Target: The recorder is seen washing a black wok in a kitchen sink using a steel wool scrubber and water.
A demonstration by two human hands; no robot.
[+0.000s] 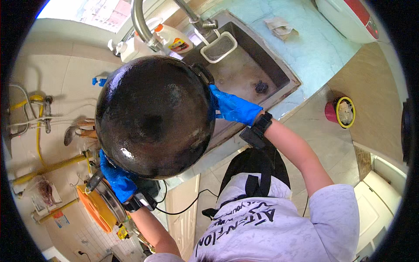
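Observation:
Both my hands wear blue gloves and hold up a large dark wok [154, 118], its rounded, wet-looking underside facing me. My right hand [234, 104] grips the right rim, just below a short side handle [203, 73]. My left hand [118, 180] holds the lower left edge; its fingertips are partly hidden by the wok. A black handle [95, 180] sticks out beside that hand, and I cannot tell what it belongs to. The wok covers the left part of the sink [239, 72]. A dark scouring pad [261, 87] lies in the sink.
A curved metal faucet [140, 23] stands behind the wok. A white-framed strainer [218, 47] hangs over the sink near cleaner bottles [175, 39]. A crumpled cloth [280, 28] lies on the counter. Utensils [81, 131] and an orange basin [95, 209] are at left; a bin [340, 112] stands right.

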